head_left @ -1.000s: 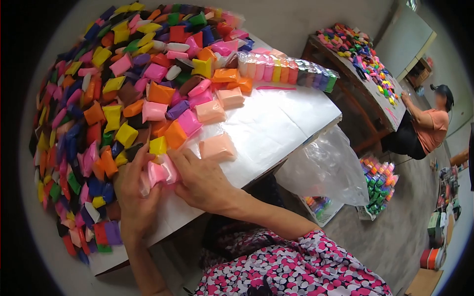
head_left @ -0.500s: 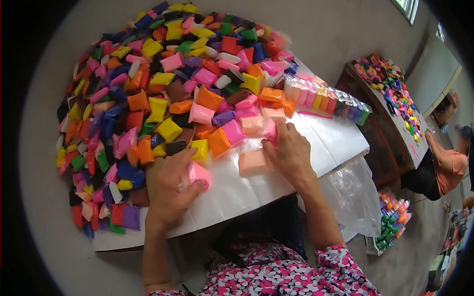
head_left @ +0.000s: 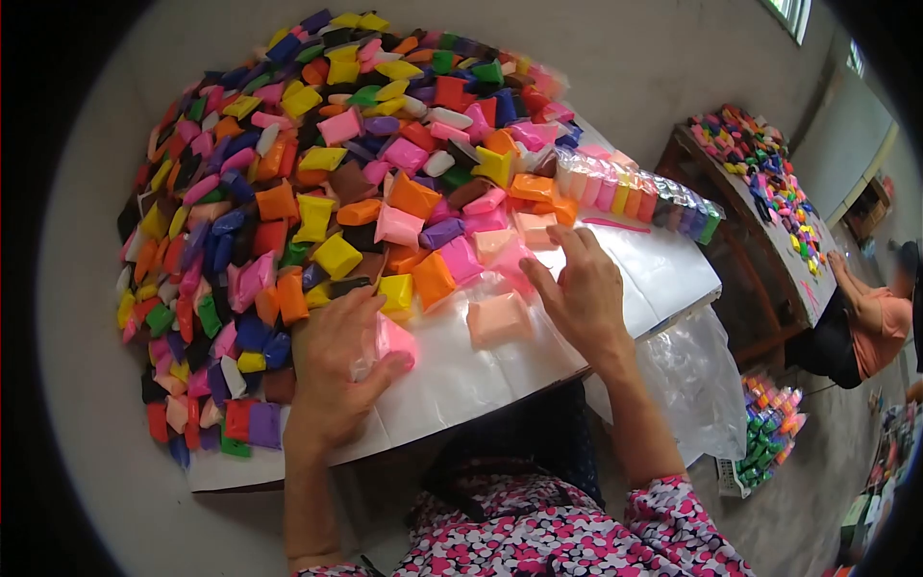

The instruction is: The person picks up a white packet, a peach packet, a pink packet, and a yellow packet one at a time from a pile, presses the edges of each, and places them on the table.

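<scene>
My left hand [head_left: 336, 370] curls around a small, glossy pink packet [head_left: 396, 342] at the near edge of the pile, its thumb against the packet's side. My right hand [head_left: 586, 298] hovers over the white sheet with thumb and fingers apart and nothing between them. Just left of its thumb lies another pink packet [head_left: 514, 262], next to a peach packet [head_left: 492, 242]. A second peach packet [head_left: 498, 320] rests flat on the sheet between my hands. Beside my left fingers are a yellow packet [head_left: 395, 291] and an orange one [head_left: 433, 279].
A large heap of mixed-colour packets [head_left: 288, 192] covers the table's far and left side. A clear-wrapped row of packets [head_left: 635, 188] lies at the right. A plastic bag [head_left: 683, 385] hangs below the table edge. Another person [head_left: 870, 317] sits at a second table [head_left: 760, 207].
My right hand has let go of the pink packet beside the peach ones and drawn back slightly right, fingers spreading. My left hand still holds its pink packet.
</scene>
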